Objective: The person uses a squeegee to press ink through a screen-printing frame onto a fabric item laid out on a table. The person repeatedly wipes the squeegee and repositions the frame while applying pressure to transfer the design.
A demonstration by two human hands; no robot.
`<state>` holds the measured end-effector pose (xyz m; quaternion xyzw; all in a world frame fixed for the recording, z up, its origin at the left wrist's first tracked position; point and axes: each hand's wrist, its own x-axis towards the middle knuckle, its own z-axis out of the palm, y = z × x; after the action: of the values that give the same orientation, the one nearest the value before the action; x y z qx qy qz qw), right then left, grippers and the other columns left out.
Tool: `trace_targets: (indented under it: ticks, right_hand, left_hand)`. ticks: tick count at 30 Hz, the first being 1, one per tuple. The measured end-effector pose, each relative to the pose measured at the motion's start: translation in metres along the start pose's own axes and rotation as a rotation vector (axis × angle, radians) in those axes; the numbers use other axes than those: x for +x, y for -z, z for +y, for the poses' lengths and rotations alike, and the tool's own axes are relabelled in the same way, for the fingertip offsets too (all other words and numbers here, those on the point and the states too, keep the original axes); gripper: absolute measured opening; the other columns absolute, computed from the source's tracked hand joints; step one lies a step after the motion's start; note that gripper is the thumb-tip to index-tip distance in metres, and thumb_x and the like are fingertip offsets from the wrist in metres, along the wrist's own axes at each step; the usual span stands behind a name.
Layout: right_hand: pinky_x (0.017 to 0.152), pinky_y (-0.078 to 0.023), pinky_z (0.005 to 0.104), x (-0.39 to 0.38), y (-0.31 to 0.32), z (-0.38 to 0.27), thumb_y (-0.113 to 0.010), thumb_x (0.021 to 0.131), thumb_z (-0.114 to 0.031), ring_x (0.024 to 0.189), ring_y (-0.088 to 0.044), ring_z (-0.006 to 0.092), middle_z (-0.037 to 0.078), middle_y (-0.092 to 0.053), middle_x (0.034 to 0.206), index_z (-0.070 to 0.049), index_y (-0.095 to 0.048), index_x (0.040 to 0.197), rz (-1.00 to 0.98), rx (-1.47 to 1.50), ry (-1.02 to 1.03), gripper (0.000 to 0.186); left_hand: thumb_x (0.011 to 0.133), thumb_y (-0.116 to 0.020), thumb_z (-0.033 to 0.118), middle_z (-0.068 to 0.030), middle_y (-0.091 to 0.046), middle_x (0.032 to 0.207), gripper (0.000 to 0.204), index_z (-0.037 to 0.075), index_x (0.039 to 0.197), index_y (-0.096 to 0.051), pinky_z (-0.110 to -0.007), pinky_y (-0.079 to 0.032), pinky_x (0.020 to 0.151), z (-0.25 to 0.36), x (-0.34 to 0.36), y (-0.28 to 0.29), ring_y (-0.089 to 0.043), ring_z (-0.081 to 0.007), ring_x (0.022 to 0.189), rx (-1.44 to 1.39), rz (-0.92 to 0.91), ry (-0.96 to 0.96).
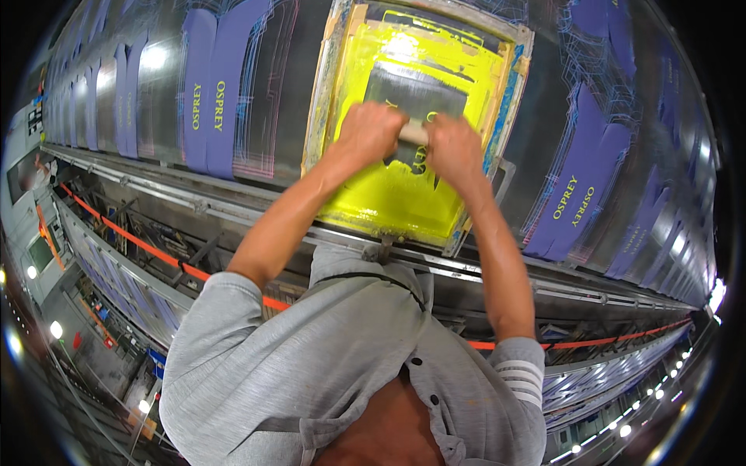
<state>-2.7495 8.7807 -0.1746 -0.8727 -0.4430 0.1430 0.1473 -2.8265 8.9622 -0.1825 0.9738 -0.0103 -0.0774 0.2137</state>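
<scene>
Both of my hands grip the pale wooden handle of a squeegee (pixel 413 133) over a screen-printing frame (pixel 320 101). My left hand (pixel 373 132) is closed round the handle's left part, and my right hand (pixel 454 146) round its right part. Bright yellow ink (pixel 388 200) covers much of the mesh, thickest toward my body. A dark, see-through area lies in the middle of the mesh, with yellow lettering partly hidden behind my hands. The squeegee's blade is hidden by my hands and the ink.
The frame rests on a long dark printing table (pixel 291 93). Purple fabric pieces (pixel 231 85) with yellow print lie left of it, and more purple pieces (pixel 579 182) to the right. A metal rail (pixel 256 203) edges the table near me. Another long table (pixel 124 272) stands behind.
</scene>
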Motion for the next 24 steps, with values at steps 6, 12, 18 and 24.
trace_targets:
  ticks: [6,12,18,24]
  right_hand:
    - [0.097,-0.046,0.0552,-0.113,-0.042,-0.076,-0.067,0.079,-0.015,0.086,-0.063,0.0332,0.015,-0.061,0.088,-0.003,-0.068,0.094,-0.101,0.073,-0.046,0.019]
    - [0.1,-0.045,0.0442,-0.108,-0.025,0.022,-0.074,0.085,-0.033,0.119,-0.06,0.0356,0.022,-0.064,0.127,-0.006,-0.062,0.131,0.524,0.043,-0.456,0.054]
    - [0.081,-0.051,0.0352,-0.096,-0.033,0.087,-0.061,0.095,-0.023,0.085,-0.068,0.0208,0.015,-0.074,0.092,0.001,-0.073,0.102,0.63,0.493,-0.795,0.028]
    - [0.074,-0.051,0.0322,-0.051,-0.014,0.01,-0.062,0.092,-0.012,0.076,-0.064,0.0158,0.01,-0.072,0.084,0.007,-0.072,0.096,0.749,0.662,-0.746,0.021]
  left_hand:
    - [0.07,-0.065,0.006,-0.0103,-0.067,0.082,0.009,0.007,0.079,-0.065,-0.044,-0.054,0.062,0.045,-0.128,-0.031,-0.068,-0.0309,0.077,-0.116,0.027,-0.007]
    - [0.067,-0.064,0.003,-0.0085,-0.07,0.089,0.027,0.008,0.094,-0.071,-0.043,-0.056,0.067,0.044,-0.132,-0.037,-0.07,-0.0302,0.082,-0.047,0.024,-0.055]
    - [0.066,-0.065,0.005,-0.0075,-0.071,0.089,0.024,0.011,0.088,-0.072,-0.043,-0.056,0.069,0.04,-0.133,-0.034,-0.07,-0.0298,0.084,-0.017,-0.022,-0.016]
    - [0.064,-0.067,0.006,-0.0059,-0.073,0.092,0.031,0.013,0.093,-0.074,-0.043,-0.056,0.072,-0.019,-0.166,-0.001,-0.07,-0.0283,0.087,-0.109,0.033,-0.006]
